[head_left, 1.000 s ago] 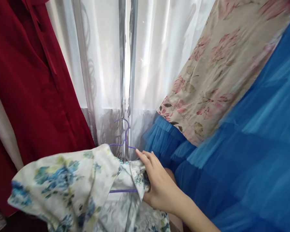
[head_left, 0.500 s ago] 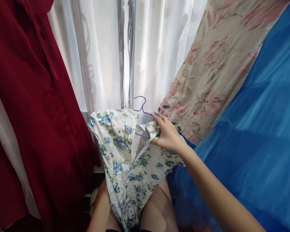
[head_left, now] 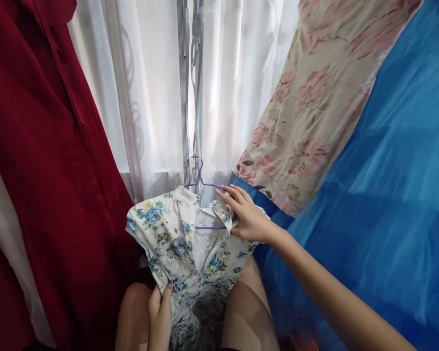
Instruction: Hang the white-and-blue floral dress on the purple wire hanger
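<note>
A white dress with blue flowers (head_left: 175, 243) hangs on a thin purple hanger (head_left: 209, 227) over my lap. The hanger's hook and shoulder wires stick out above the neckline. My right hand (head_left: 247, 212) grips the dress's right shoulder, fingers over the hanger wire and thumb under the fabric. Lower down on the left, my left hand (head_left: 160, 307) pinches the side of the dress near the waist. The V-shaped neck opening shows the hanger's crossbar. The lower part of the dress is bunched between my legs.
On the left hangs a dark red garment (head_left: 58, 170). White curtains (head_left: 153, 97) stand behind, with grey metal poles (head_left: 186, 97) at their middle. To the right hang a beige dress with pink flowers (head_left: 307, 117) and a blue layered tulle dress (head_left: 380, 234).
The dress and hanger have moved down and slightly left, with my right hand. My left hand, hidden behind the dress before, now shows at its side.
</note>
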A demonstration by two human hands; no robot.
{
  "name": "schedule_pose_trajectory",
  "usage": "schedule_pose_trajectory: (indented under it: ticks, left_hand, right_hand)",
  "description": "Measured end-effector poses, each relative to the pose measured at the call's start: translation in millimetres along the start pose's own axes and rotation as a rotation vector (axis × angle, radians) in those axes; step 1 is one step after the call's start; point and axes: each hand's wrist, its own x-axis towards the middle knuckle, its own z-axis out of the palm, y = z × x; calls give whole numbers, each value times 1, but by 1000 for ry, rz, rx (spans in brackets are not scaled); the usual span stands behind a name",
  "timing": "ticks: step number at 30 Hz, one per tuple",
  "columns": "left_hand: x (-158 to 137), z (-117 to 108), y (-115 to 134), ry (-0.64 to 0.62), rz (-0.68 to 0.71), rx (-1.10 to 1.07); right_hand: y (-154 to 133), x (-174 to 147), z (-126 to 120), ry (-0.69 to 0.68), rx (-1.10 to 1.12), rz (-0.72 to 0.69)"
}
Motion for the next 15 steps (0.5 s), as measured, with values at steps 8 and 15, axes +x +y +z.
schedule_pose_trajectory:
  ticks: [8,15]
  left_hand:
    - [-13,-18,-22,54,-26,17]
    - [-25,-29,-23,-4,1,102]
  right_hand:
    - [-106,-99,133,485,653,733]
    - [-127,-125,203,57,1005,892]
